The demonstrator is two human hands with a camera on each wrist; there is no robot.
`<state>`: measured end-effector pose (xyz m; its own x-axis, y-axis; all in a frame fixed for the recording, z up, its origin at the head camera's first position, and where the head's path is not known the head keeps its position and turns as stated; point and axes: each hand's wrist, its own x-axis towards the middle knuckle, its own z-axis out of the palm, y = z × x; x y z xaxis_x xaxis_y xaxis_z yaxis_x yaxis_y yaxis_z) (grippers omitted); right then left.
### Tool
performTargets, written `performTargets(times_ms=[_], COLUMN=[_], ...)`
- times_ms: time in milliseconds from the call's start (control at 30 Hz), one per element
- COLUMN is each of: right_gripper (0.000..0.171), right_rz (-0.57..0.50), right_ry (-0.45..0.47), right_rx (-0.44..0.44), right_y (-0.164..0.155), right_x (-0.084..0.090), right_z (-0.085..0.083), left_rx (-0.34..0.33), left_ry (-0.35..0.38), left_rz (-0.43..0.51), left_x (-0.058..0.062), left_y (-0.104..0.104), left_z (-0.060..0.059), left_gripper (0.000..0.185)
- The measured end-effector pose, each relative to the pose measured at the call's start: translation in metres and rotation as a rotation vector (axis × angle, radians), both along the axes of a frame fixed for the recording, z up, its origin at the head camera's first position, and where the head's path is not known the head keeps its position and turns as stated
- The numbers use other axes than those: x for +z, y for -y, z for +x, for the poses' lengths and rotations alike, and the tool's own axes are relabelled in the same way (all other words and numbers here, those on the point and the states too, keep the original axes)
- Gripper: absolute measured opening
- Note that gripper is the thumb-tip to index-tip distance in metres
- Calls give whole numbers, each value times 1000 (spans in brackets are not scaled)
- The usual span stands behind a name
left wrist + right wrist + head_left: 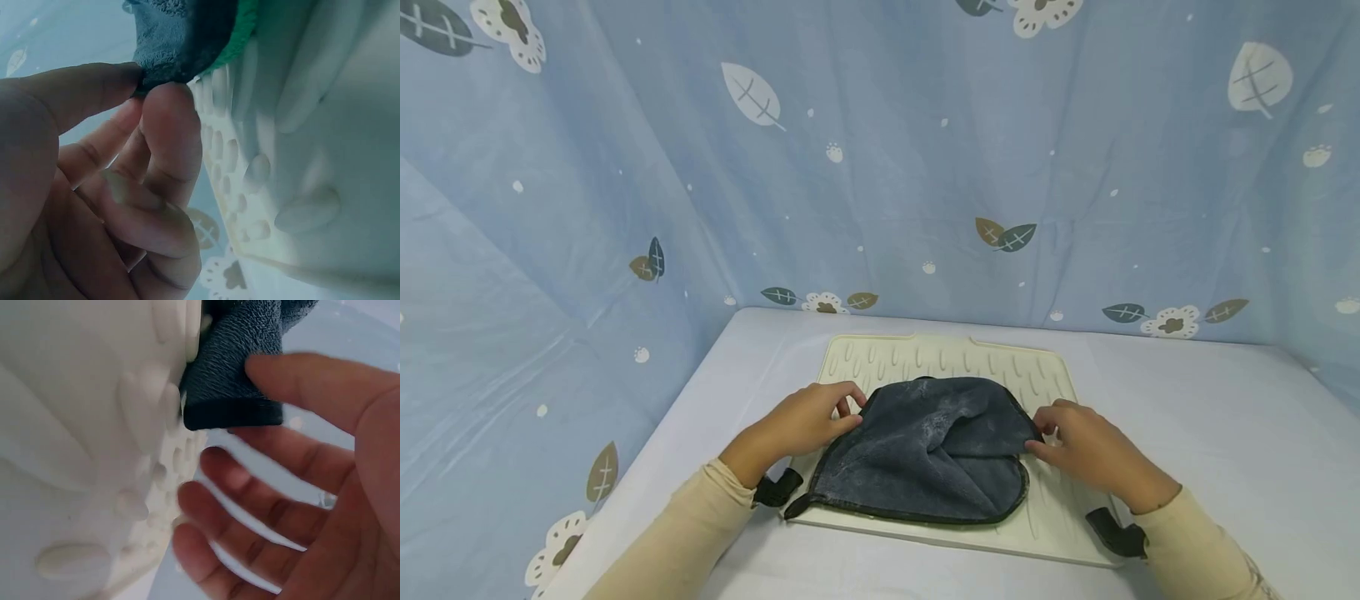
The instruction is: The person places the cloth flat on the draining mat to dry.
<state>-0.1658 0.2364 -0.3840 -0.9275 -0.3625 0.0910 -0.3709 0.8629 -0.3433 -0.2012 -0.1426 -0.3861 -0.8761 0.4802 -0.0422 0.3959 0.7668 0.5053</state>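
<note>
A dark blue-grey cloth (917,442) with a black trimmed edge lies rumpled, a fold across its middle and a small loop (797,507) at its near left corner. Under it is a cream ridged draining board (1052,533). At the cloth's left edge, my left hand (816,417) pinches the trim between thumb and forefinger; the left wrist view shows the pinched cloth (165,47) with a green strip beside it. My right hand (1086,446) holds the right edge, thumb on top and forefinger beneath the black trim (231,414), its other fingers spread loosely below.
The board rests on a table with a white cover (1210,433). Behind and to the left hangs a blue curtain (887,167) printed with leaves and flowers. Black wrist-worn pieces (1116,533) show beside both sleeves, close to the board's near corners.
</note>
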Motion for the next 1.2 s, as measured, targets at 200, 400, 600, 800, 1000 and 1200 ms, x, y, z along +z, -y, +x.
performTargets(times_ms=[200,400,600,800,1000,1200], right_gripper=[11,8,9,11,15,19], right_rz=[-60,-121,-150,-162,-189,-166], right_ry=[-109,-166,-222,-260,-335,-263], right_rx=[2,-41,-55,-54,-31,-2], right_y=[4,10,12,13,16,17], right_x=[4,10,15,17,15,11], right_z=[1,5,7,8,9,8], left_rx=[4,-4,4,6,2,7], left_ry=[-10,5,28,51,59,91], left_rz=[0,6,-1,-5,-23,-24], left_x=[1,4,4,3,3,1], left_y=[0,5,8,10,9,4], left_z=[1,0,-2,-3,-2,0], left_gripper=[16,10,7,10,8,14])
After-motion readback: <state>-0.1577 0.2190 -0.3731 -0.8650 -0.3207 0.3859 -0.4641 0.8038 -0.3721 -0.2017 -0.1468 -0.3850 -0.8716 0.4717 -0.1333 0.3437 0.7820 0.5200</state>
